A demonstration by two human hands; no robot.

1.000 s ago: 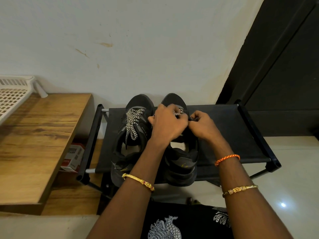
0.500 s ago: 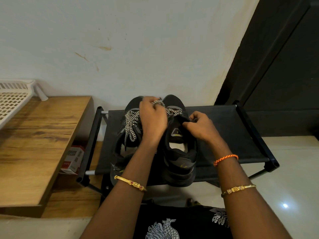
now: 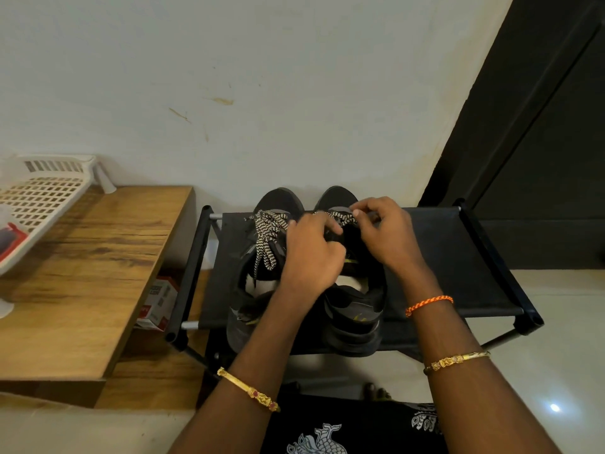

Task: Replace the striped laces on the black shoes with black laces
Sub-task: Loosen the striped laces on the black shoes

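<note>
Stood side by side, toes to the far wall, on a black fabric rack [image 3: 442, 257] right of a wood-grain bench [image 3: 82, 273]: left shoe [image 3: 262, 244], flat zigzag-striped lace [image 3: 268, 237] intact. On the right shoe [image 3: 353, 309], left hand [image 3: 311, 253] curled, likely steadying the tongue; right hand [image 3: 389, 237] pinched its striped lace, seemingly unthreading.

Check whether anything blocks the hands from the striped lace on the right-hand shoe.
Nothing visible does. Both the left hand and the right hand are already on the right-hand shoe, fingers at its striped lace near the toe. The other shoe sits beside it, untouched.
</note>
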